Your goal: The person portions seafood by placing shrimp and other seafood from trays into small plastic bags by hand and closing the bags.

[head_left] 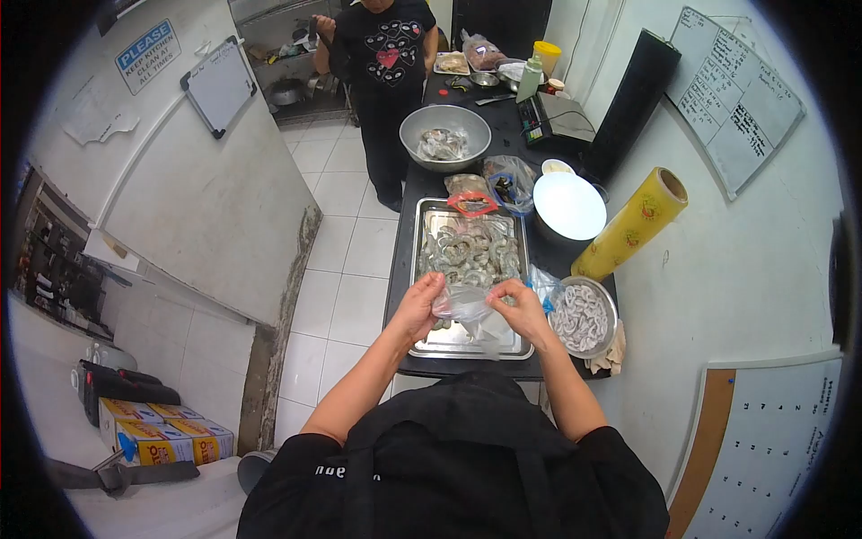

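Note:
Between my two hands a clear plastic bag point(469, 306) is stretched over the near part of a metal tray. My left hand point(418, 307) is closed on the bag's left side. With pinched fingers, my right hand point(518, 308) grips its right edge. Whether anything is inside the bag I cannot make out. Grey raw shrimp point(467, 251) lie heaped in the tray point(516, 349), below and beyond my hands. To the right of my right hand stands a metal bowl point(613, 316) of pale, curled pieces that look like peeled shrimp point(579, 319).
Beyond the tray are a bagged item with a red edge point(471, 199), a bag of dark shells point(510, 184) and a large metal bowl point(420, 160). A white round lid point(570, 206) and yellow wrap roll point(633, 225) stand right. Another person point(386, 72) stands at the table's far left.

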Tool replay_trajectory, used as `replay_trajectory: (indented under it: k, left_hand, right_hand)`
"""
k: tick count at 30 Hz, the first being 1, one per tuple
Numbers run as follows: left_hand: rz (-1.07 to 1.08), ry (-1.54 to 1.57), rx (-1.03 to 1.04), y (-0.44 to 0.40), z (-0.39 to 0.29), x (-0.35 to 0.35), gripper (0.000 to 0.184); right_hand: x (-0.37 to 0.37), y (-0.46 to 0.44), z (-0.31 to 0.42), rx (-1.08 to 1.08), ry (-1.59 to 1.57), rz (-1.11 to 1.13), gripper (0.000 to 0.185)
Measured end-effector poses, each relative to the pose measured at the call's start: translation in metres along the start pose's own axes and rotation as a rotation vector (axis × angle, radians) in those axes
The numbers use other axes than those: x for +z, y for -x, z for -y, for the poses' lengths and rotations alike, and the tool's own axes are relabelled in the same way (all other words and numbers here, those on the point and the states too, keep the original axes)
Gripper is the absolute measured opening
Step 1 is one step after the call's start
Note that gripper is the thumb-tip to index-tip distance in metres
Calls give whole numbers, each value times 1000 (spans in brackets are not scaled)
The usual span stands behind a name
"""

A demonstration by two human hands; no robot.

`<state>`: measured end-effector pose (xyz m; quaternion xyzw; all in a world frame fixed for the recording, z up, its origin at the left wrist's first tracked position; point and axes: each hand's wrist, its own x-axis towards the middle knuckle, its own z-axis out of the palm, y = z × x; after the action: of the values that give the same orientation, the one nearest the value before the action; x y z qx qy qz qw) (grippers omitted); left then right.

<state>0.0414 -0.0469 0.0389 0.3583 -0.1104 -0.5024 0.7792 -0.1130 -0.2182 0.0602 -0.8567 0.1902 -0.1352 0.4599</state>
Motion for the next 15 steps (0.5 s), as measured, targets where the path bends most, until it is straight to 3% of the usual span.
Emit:
replay_trajectory:
  k: [1,3,4,6,7,10,12,15]
  left_hand:
    - [-2,3,-4,2,-3,5,14]
    - [-30,-482,147,4,-12,15,19]
    - [3,-558,128,5,-18,13,26]
    - [87,-586,152,4,-28,14,27]
    - [178,-613,179,7,-29,16,27]
    - [234,-675,224,4,-35,24,28]
    - [174,-859,298,8,-38,29,26]
    - [35,-1210,473,10,-38,19,25]
  right_hand:
    - [0,-2,-2,5,0,2,17]
    - [-1,-8,-7,-82,-93,-163,30]
    - [-7,-10,8,-73,-92,-158,30]
    - [-22,-7,41,-285,-150,-99,59]
    - [-22,-7,56,-374,30,-43,64]
    - [-13,-16,57,-327,141,98,49]
    - [-8,-26,40,-291,303,-132,25]
    - [-7,-26,37,-384,331,-270,13]
